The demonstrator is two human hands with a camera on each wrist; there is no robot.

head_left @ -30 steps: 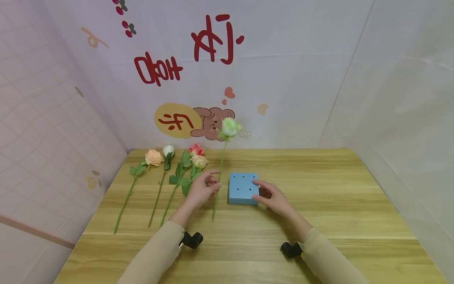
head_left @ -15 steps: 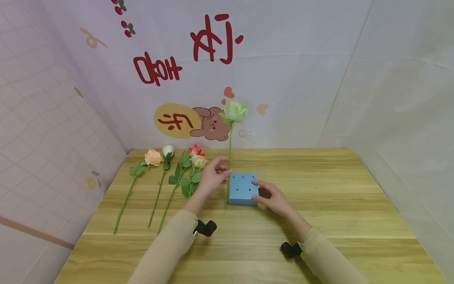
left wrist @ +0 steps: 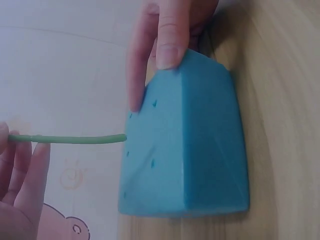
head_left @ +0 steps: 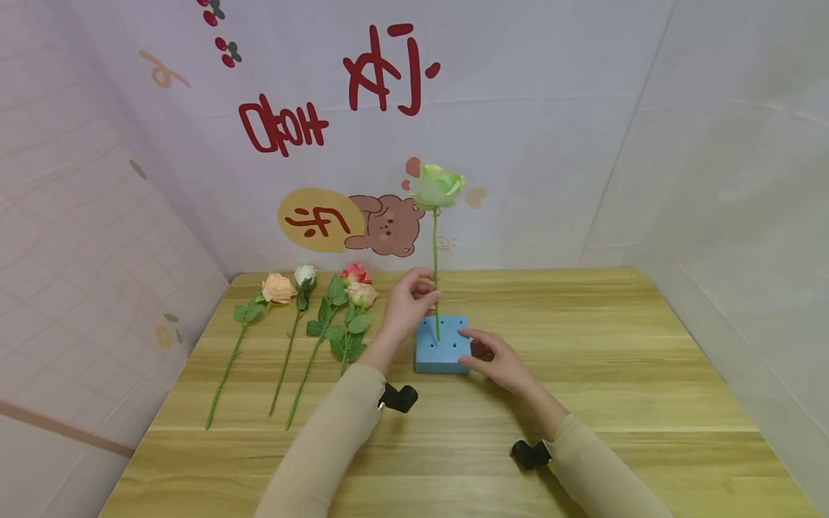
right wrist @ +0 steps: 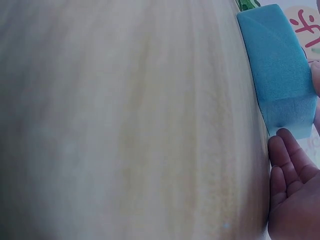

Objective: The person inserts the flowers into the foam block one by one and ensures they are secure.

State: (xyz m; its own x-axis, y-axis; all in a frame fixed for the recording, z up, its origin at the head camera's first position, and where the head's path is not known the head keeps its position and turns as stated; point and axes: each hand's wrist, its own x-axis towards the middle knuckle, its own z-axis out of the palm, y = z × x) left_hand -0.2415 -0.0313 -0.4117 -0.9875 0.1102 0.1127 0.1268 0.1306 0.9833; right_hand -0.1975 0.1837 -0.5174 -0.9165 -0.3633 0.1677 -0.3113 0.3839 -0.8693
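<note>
My left hand (head_left: 408, 302) pinches the green stem (left wrist: 75, 140) of a pale green-white rose (head_left: 437, 187), which stands nearly upright. The stem's lower tip is at the top face of a blue foam block (head_left: 442, 365); whether it touches the foam I cannot tell. Several small dark holes show in that face. At the block's right side, my right hand (head_left: 499, 360) holds it, with thumb and index finger on the top. In the right wrist view, other fingers (right wrist: 292, 152) lie against the side of the block.
Left on the wooden table (head_left: 583, 475) lie a peach rose (head_left: 278, 288), a white rose (head_left: 305, 275), a red rose (head_left: 355, 274) and a cream rose (head_left: 361, 294), their stems toward me. A printed cloth (head_left: 518, 129) hangs behind the table.
My left hand has carried the rose right and upward, from beside the block to over it, and the stem is now more upright. My right hand has stayed on the block.
</note>
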